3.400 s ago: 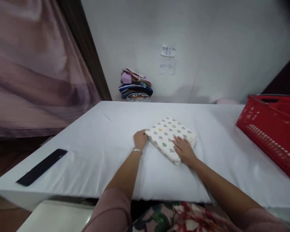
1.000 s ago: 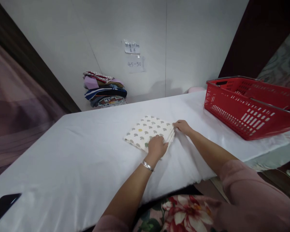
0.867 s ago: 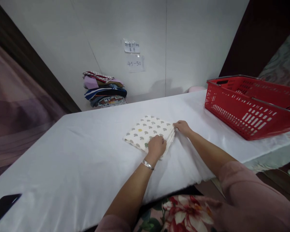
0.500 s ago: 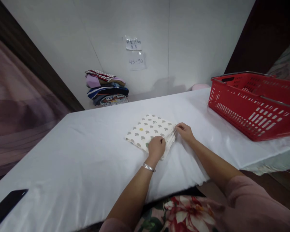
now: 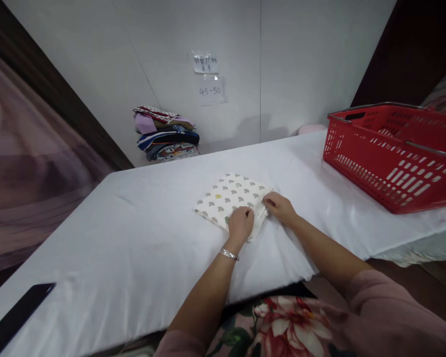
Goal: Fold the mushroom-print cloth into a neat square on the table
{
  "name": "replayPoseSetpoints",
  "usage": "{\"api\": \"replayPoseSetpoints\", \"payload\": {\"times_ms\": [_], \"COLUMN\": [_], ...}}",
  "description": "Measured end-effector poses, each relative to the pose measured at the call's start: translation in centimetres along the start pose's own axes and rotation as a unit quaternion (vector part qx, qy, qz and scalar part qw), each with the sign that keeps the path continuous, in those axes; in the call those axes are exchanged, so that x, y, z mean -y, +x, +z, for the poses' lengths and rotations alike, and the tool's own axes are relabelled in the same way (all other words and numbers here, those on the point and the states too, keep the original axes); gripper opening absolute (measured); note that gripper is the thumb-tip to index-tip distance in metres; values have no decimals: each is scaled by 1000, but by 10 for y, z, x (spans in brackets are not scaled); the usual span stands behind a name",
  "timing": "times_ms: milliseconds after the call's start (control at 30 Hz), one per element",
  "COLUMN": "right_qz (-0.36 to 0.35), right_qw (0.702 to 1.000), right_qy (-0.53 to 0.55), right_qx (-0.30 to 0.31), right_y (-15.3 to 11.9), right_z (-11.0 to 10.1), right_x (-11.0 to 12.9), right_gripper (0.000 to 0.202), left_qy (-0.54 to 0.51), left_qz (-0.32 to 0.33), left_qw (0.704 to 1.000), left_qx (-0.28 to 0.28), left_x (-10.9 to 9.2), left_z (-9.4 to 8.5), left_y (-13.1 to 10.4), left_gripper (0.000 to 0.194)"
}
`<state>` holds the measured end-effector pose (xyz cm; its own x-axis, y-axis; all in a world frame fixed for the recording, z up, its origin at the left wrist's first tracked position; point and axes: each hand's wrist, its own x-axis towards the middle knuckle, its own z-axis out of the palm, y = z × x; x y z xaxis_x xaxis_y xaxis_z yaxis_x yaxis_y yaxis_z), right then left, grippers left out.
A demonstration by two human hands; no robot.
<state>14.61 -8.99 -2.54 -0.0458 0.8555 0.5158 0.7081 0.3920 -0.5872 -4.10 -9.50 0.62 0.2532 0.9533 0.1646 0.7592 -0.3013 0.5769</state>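
Observation:
A folded cream cloth [image 5: 226, 196] printed with grey mushroom-like shapes lies flat in the middle of the white-covered table [image 5: 134, 238]. Several layers show along its right edge. My left hand [image 5: 241, 223], with a silver bracelet at the wrist, is closed on the near right part of that edge. Farther up the same edge, my right hand [image 5: 280, 206] pinches the layers between thumb and fingers. The fingertips of my left hand are partly hidden behind the hand itself.
A red plastic basket [image 5: 390, 163] with metal handles stands at the right. Against the back wall rises a stack of folded fabrics [image 5: 167, 136]. A dark phone-like slab [image 5: 20, 317] lies at the near left corner. Paper signs [image 5: 210, 90] hang on the wall.
My right hand has shifted slightly left and down along the cloth's layered edge. My left hand stays nearly in place on the cloth. The view has tilted a little.

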Motion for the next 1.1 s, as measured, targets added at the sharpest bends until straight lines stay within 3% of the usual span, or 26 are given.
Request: {"api": "replayPoseSetpoints", "payload": {"times_ms": [300, 700, 867, 1100], "right_qz": [8, -45, -37, -26], "right_qw": [999, 995, 994, 993], "right_qy": [-43, -81, -102, -113], "right_qx": [8, 28, -2, 10], "right_y": [1, 0, -7, -9], "right_z": [2, 2, -5, -6], "right_x": [7, 7, 5, 3], "right_gripper": [18, 20, 21, 23], "left_qy": [5, 6, -6, -3], "left_qz": [4, 5, 30, 30], "left_qw": [1000, 1000, 999, 1000], "left_qx": [-2, -6, -17, 7], "left_x": [0, 0, 3, 0], "left_z": [2, 2, 4, 2], "left_y": [-1, -2, -2, -2], "left_gripper": [22, 23, 28, 21]}}
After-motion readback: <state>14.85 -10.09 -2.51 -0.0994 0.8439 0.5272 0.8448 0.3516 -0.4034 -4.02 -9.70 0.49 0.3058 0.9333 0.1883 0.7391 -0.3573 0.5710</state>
